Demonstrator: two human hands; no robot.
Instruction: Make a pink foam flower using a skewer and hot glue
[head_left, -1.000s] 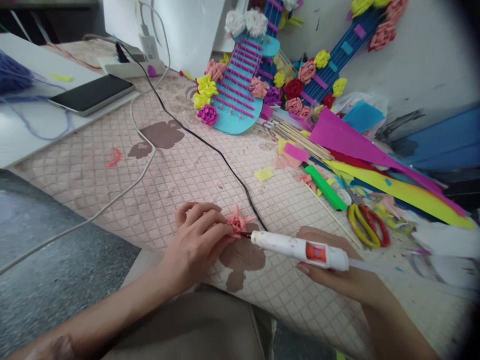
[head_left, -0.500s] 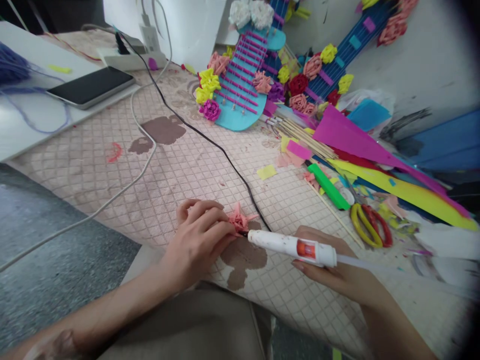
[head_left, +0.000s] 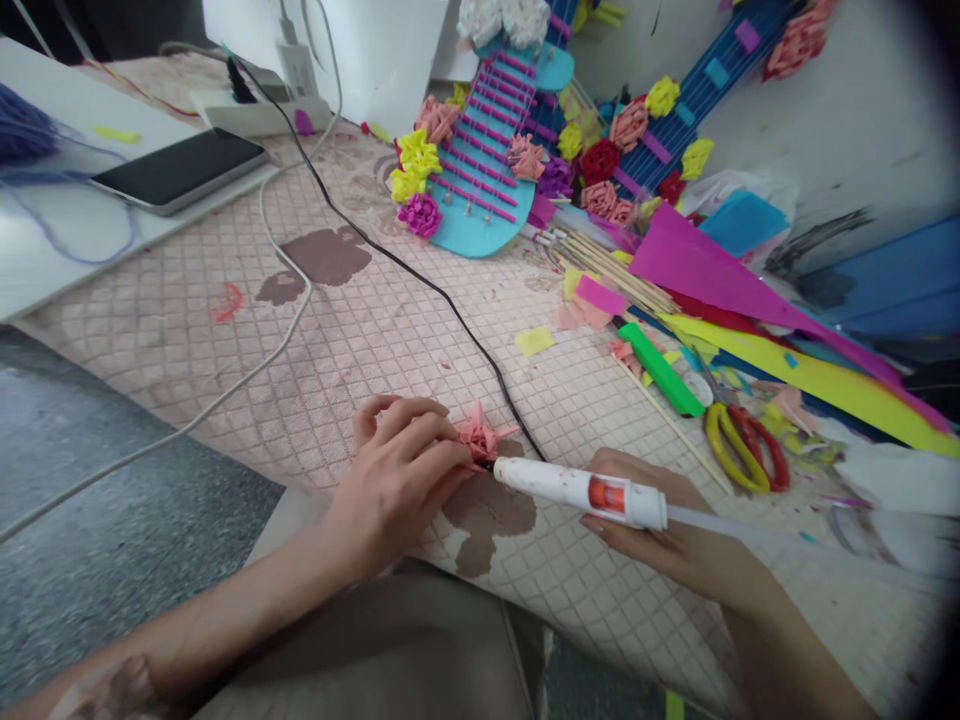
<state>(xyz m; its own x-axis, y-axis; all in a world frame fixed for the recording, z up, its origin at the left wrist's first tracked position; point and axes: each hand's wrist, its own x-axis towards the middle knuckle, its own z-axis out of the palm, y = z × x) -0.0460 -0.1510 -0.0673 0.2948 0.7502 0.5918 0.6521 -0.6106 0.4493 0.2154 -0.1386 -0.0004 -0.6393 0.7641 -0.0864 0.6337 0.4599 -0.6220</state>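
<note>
My left hand [head_left: 409,470] pinches a small coral-pink paper flower [head_left: 478,437] with pointed petals, low over the table near its front edge. In my right hand [head_left: 660,530] is a white hot glue gun [head_left: 577,488] with an orange part in its side window and a clear glue stick trailing out behind. The gun's dark nozzle meets the lower right side of the flower, close to my left fingertips. My fingers hide part of the flower, and the gun's body covers some of my right hand.
A black cord [head_left: 450,300] and a white cable [head_left: 289,335] cross the quilted tablecloth [head_left: 375,350]. Rightward lie scissors [head_left: 739,450], a green cutter [head_left: 660,368], wooden sticks [head_left: 615,270] and coloured paper [head_left: 739,275]. Flower-decorated blue boards [head_left: 480,170] lean at the back; a phone [head_left: 180,170] lies left.
The glue gun has shifted very slightly left, its nozzle still at the flower. My left hand keeps its hold; the whole view has moved a little.
</note>
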